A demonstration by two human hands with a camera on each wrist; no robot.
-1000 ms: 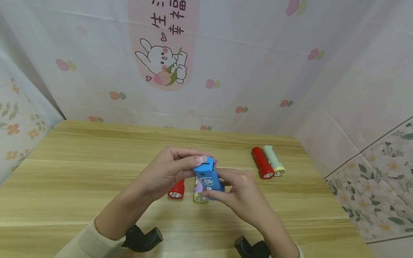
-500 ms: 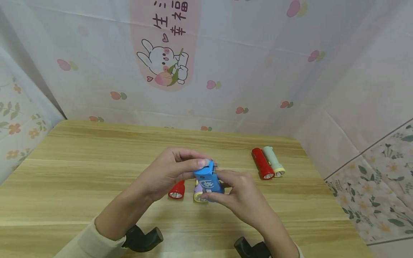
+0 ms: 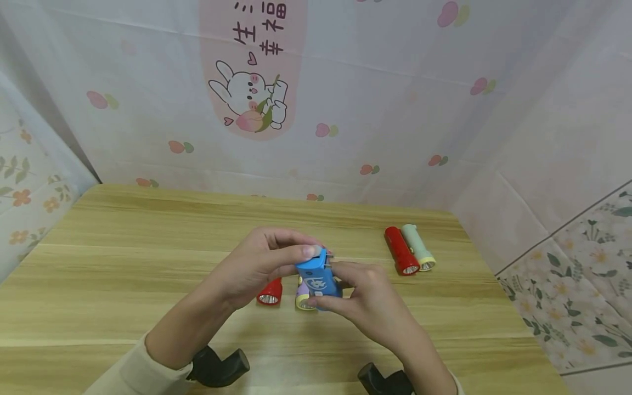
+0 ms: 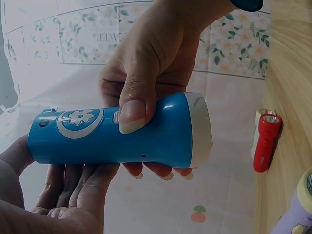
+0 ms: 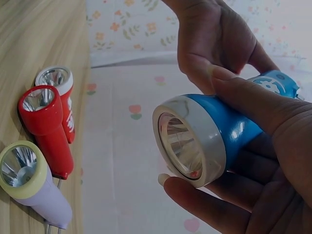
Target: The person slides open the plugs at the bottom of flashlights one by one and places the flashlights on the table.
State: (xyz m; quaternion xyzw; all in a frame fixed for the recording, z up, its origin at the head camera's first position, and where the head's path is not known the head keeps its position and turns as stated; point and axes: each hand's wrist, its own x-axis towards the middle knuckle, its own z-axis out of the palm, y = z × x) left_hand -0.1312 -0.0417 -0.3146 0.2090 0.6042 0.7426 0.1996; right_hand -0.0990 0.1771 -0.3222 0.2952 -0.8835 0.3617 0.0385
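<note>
A blue flashlight (image 3: 320,282) with a white head rim (image 5: 214,129) is held up above the table between both hands. My left hand (image 3: 257,263) holds its tail end, the thumb lying on the end cap and the fingers along the side. Thin metal prongs (image 3: 329,265) stick out from a slot beside the tail. My right hand (image 3: 370,293) grips the body near the head, and in the left wrist view its thumb (image 4: 134,114) lies next to the switch. From the head view, the lens is hidden; the right wrist view shows it unlit.
Below the hands, a red flashlight (image 3: 269,293) and a purple one with a yellow rim (image 3: 303,303) lie on the wooden table (image 3: 148,230). Another red flashlight (image 5: 69,109) shows beside them. At the right lie a red flashlight (image 3: 401,250) and a pale green one (image 3: 416,240).
The metal prongs now stand out from the flashlight's tail, where one second ago only a dark slot showed. The tail has sunk slightly; both hands keep their hold.
</note>
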